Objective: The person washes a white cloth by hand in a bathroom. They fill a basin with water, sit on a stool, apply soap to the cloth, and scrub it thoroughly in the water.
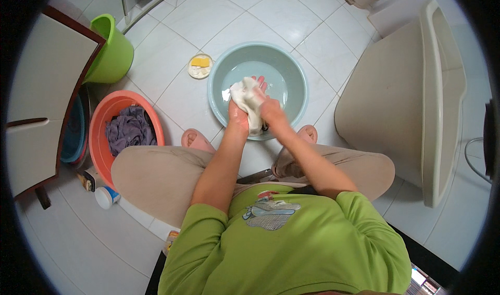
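A light blue plastic basin (299, 96) stands on the tiled floor between my feet, with shallow water in it. Over the basin's near half, my left hand (239, 113) lies under a wet white cloth (247, 94), palm up, its fingertips showing beyond the cloth. My right hand (272, 109) is closed on the same cloth from the right and looks blurred. The cloth hangs down to the basin's near rim. A small dark thing shows by the cloth's lower end; what it is, I cannot tell.
Left of the basin, a round dish (200, 73) holds yellow soap (200, 62). An orange basin (97, 138) with purple-grey clothing (131, 129), a green bucket (117, 56) and a cabinet (47, 72) stand at the left. A large beige tub (383, 99) is at the right.
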A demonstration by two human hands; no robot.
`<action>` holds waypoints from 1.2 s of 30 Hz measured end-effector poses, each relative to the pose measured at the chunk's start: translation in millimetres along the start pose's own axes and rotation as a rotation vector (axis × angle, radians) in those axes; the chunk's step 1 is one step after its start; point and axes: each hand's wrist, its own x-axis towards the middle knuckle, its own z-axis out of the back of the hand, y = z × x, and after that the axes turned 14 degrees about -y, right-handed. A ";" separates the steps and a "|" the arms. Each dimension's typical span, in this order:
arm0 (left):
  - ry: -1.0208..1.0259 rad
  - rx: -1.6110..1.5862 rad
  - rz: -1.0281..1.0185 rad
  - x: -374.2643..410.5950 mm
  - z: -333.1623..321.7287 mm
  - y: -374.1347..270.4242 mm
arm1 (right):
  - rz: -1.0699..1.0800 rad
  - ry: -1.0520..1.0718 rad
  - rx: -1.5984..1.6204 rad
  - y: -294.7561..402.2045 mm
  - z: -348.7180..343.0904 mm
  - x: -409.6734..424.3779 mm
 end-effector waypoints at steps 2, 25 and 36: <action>0.056 -0.012 -0.005 -8.0 -6.0 1.8 | 0.249 0.051 -0.574 0.4 -8.3 -5.7; 0.003 -0.138 0.079 -28.5 1.8 16.3 | 0.433 0.088 -0.664 8.9 -8.1 -10.7; -0.051 0.063 0.081 -33.6 -5.2 17.2 | 0.238 0.028 -0.740 -0.2 -8.0 4.1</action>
